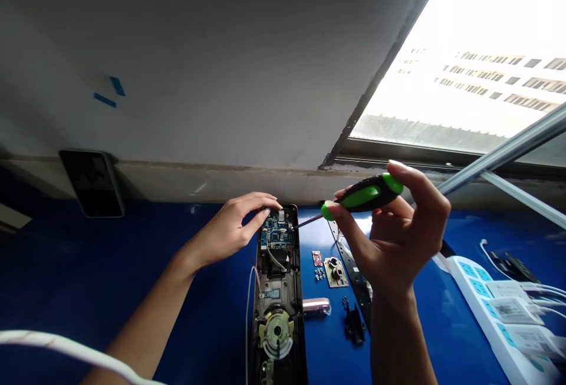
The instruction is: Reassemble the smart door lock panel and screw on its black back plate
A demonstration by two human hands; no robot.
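A long black device housing [302, 314] lies open on the blue table, its inside facing up. At its far end sits a blue circuit board [276, 237], and a round speaker-like part [277, 331] is nearer to me. My right hand [393, 226] grips a green and black screwdriver [365, 196], whose tip reaches the right edge of the board. What lies under the tip is too small to make out. My left hand [241, 220] rests at the board's upper left, thumb and fingers closed on the board or housing edge; their contact is partly hidden.
Right of the housing lie a small red board [317, 258], several screws [319, 274], a tan camera board [336, 273], a pink cylinder [316, 307] and a black bracket [354, 323]. A white power strip [480, 314] stands farther right. A phone-like device [94, 183] leans against the wall.
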